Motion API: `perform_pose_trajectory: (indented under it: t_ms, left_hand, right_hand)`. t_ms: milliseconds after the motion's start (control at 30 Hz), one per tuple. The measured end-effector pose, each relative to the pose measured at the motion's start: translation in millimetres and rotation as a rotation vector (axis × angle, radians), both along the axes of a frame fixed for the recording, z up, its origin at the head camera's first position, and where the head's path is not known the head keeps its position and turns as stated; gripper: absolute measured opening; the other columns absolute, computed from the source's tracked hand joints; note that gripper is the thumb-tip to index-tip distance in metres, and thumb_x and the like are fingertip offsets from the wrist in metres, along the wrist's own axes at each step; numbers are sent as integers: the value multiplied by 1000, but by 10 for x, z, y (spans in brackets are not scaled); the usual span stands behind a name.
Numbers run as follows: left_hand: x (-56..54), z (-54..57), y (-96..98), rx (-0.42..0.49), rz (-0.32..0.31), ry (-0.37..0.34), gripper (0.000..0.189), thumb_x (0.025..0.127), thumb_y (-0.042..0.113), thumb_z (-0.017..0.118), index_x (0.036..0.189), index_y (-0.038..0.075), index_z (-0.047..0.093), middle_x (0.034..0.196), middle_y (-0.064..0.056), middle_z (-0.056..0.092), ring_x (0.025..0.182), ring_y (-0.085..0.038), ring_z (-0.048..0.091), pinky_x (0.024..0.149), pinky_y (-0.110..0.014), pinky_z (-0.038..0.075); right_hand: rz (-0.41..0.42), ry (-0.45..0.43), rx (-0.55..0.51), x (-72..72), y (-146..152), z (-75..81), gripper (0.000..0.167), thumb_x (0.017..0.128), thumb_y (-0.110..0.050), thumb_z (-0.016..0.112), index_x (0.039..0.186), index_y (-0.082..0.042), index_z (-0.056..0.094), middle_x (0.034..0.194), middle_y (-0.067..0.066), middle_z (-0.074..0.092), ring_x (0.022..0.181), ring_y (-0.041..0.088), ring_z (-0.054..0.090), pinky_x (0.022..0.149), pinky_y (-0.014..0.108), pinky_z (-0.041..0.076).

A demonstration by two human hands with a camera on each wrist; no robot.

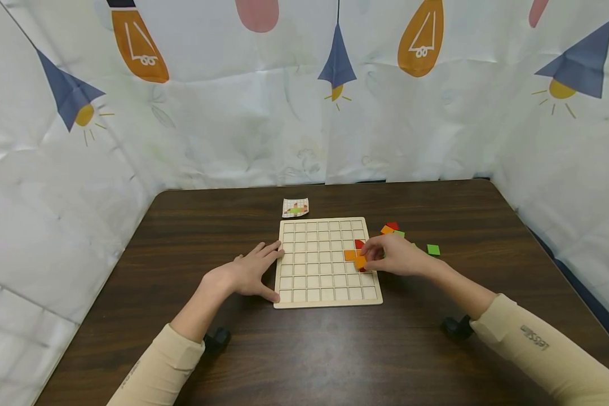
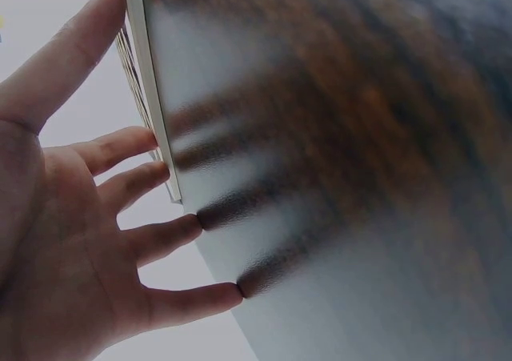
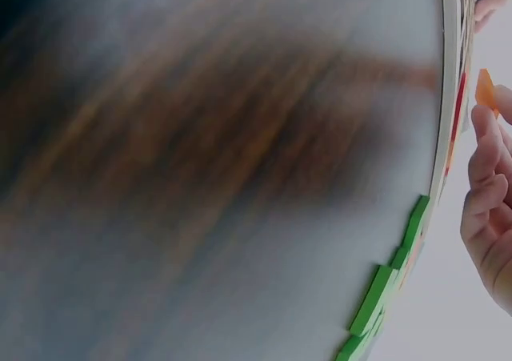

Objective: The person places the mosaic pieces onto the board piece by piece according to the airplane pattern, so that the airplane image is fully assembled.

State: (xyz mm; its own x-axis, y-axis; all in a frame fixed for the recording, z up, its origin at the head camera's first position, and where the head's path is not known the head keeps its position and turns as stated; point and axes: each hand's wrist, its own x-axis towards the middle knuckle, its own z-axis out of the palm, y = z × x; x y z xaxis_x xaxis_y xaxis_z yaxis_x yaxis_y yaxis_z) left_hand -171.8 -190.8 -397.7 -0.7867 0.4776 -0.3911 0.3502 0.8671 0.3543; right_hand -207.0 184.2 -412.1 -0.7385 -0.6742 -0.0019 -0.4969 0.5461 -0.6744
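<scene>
A pale wooden grid board (image 1: 317,270) lies flat on the table. My left hand (image 1: 248,270) is spread at its left edge. In the left wrist view the thumb (image 2: 76,53) and some fingertips touch the board's side, and the other fingertips meet the tabletop. Over the board's right part, my right hand (image 1: 393,254) pinches an orange tile (image 3: 486,89) between thumb and fingers. Beneath and beside it, an orange tile (image 1: 350,255) and a red piece (image 1: 358,243) sit on the grid. More red shows under the held tile, partly hidden.
Just behind the board lies a small pattern card (image 1: 295,208). Right of the board, loose red, orange and green pieces (image 1: 392,226) lie partly behind my right hand. A green tile (image 1: 433,250) lies farther right on the dark wooden table (image 1: 314,349).
</scene>
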Motion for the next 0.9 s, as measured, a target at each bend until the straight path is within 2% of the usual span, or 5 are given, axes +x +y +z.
perform_pose_trajectory:
  t_ms: [267,567,900]
  left_hand:
    - [-1,-10,-9,4,-1,0,103,82,47,86,162,10,31,172,-8,10,156,-39,6,108,-78,18]
    - [-1,-9,-6,2,1,0,103,82,48,86,162,12,31,172,-7,8,156,-38,5,110,-77,18]
    - [2,0,-8,5,3,-2,104,83,48,86,163,12,31,172,-7,8,156,-38,5,110,-77,17]
  right_hand:
    - [-4,6,-14,8,-95,-18,19,89,-12,82,104,-3,74,81,-10,68,72,8,62,67,27,53]
    - [-27,-13,21,4,-183,-30,18,89,-14,82,103,-6,74,80,-10,67,72,8,62,69,28,53]
    - [-23,15,12,7,-223,-58,18,88,-13,83,101,-6,73,75,-9,64,68,8,59,65,27,50]
